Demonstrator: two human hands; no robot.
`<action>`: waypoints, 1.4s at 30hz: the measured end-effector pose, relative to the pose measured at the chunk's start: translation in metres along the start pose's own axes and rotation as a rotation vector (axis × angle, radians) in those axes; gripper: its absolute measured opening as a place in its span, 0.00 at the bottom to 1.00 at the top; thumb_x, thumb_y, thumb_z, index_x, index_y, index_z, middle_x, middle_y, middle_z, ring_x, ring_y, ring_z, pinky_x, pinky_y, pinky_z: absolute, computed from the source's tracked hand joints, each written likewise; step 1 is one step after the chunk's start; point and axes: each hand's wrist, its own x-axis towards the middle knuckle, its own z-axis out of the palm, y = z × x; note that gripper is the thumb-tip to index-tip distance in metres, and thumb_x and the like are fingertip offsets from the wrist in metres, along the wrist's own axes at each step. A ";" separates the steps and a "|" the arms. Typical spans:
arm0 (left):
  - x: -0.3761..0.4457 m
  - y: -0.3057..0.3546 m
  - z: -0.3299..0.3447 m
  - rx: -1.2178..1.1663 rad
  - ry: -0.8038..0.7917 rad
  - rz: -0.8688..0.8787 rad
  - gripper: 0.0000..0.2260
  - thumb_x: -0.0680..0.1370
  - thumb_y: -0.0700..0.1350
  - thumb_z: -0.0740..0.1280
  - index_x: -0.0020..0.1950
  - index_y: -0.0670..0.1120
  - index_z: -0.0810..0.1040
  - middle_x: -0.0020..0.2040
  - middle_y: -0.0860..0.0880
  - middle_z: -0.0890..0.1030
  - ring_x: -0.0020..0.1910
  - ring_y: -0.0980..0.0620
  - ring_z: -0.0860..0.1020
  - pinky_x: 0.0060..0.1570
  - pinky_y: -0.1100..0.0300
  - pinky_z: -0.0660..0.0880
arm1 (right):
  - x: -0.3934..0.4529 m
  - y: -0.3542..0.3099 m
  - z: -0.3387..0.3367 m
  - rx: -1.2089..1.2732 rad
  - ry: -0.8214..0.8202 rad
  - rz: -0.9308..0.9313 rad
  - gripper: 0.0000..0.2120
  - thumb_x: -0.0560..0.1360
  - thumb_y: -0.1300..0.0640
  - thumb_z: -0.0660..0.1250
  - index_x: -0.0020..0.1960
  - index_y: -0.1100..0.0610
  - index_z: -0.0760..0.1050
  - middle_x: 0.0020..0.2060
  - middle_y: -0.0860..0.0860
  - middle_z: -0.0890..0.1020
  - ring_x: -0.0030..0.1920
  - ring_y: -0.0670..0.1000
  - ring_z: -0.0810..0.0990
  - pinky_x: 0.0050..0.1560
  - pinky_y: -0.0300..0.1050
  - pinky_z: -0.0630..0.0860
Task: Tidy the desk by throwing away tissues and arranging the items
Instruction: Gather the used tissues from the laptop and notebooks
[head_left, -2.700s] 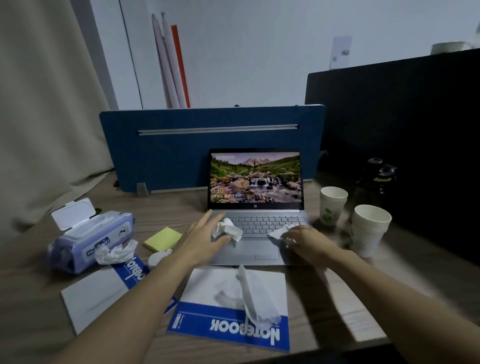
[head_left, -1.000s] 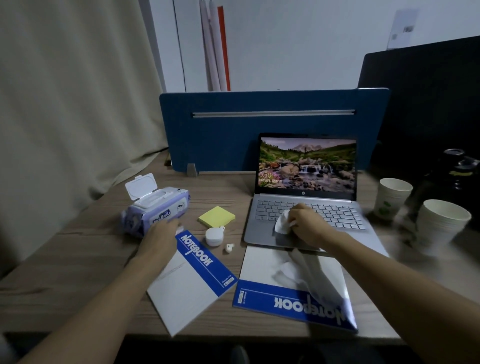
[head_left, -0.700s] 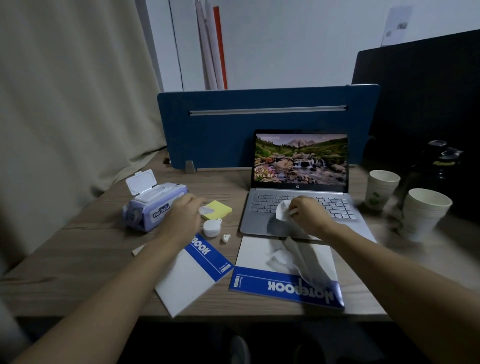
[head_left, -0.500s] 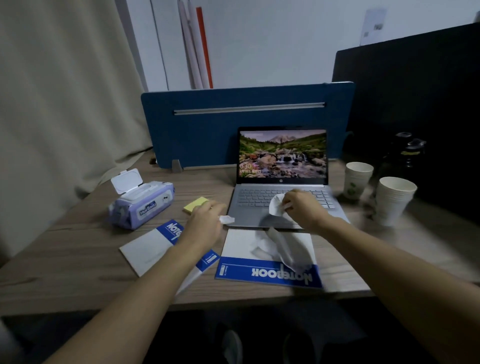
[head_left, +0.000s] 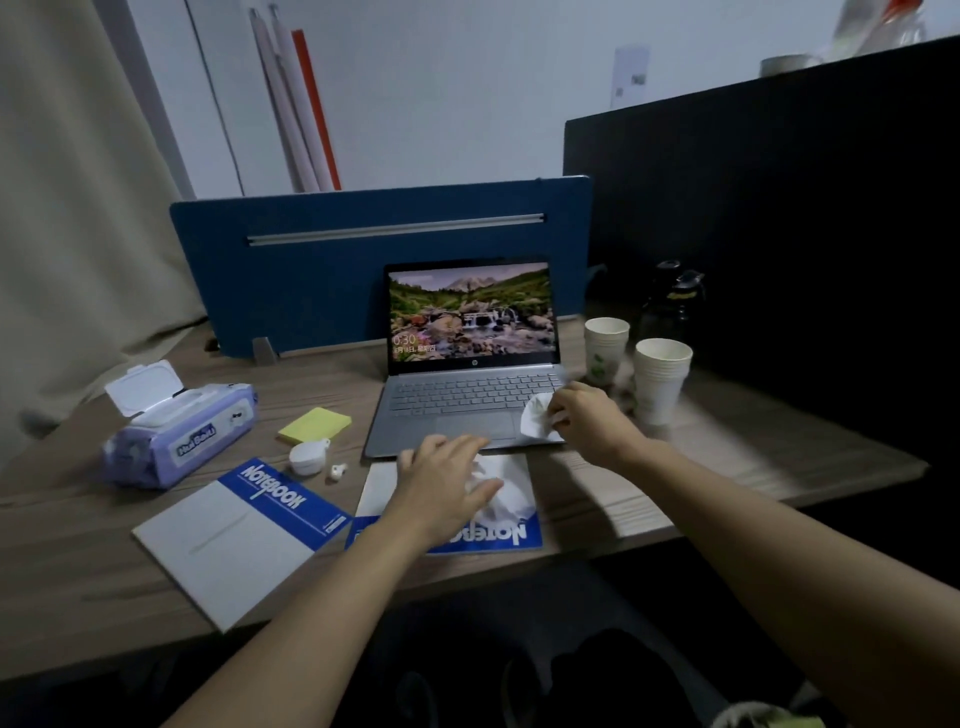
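My right hand (head_left: 587, 421) grips a crumpled white tissue (head_left: 535, 421) above the right palm rest of the open laptop (head_left: 467, 400). My left hand (head_left: 441, 488) lies on a second, larger crumpled tissue (head_left: 511, 493). Its thumb and fingers close around the top of this tissue. The larger tissue lies on a blue and white notebook (head_left: 511, 538) at the desk's front edge. Whether the small tissue that my left hand held before is still in it is hidden.
A second notebook (head_left: 234, 540) lies askew at the front left. Behind it are a purple wipes pack (head_left: 182, 431) with its lid up, yellow sticky notes (head_left: 314, 426), a white earbud case (head_left: 306, 460) and one earbud (head_left: 337, 472). Right of the laptop stand paper cup stacks (head_left: 662, 379) and a black bottle (head_left: 675, 301).
My left hand took a tissue from beside the wipes pack and moved right onto the tissue on the notebook. My right hand carried its tissue to the laptop's right side.
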 end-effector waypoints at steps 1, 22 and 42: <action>-0.001 0.001 0.002 0.075 -0.011 -0.012 0.29 0.76 0.69 0.56 0.75 0.59 0.62 0.76 0.56 0.66 0.73 0.50 0.59 0.63 0.49 0.56 | -0.001 0.001 0.000 0.008 0.005 -0.002 0.08 0.72 0.68 0.66 0.49 0.63 0.79 0.51 0.60 0.79 0.51 0.61 0.78 0.51 0.52 0.75; -0.003 0.006 0.028 -0.173 0.025 -0.045 0.09 0.81 0.49 0.64 0.61 0.50 0.76 0.61 0.51 0.77 0.58 0.54 0.76 0.52 0.65 0.70 | -0.037 0.019 0.002 0.088 0.109 0.056 0.06 0.70 0.66 0.70 0.48 0.64 0.81 0.51 0.59 0.81 0.51 0.59 0.79 0.51 0.51 0.75; -0.018 0.224 0.112 -0.950 -0.152 0.063 0.12 0.78 0.45 0.65 0.59 0.59 0.74 0.52 0.58 0.82 0.45 0.60 0.81 0.36 0.65 0.76 | -0.248 0.094 -0.038 0.796 0.380 0.532 0.09 0.72 0.64 0.65 0.47 0.56 0.81 0.44 0.54 0.84 0.39 0.47 0.80 0.38 0.43 0.75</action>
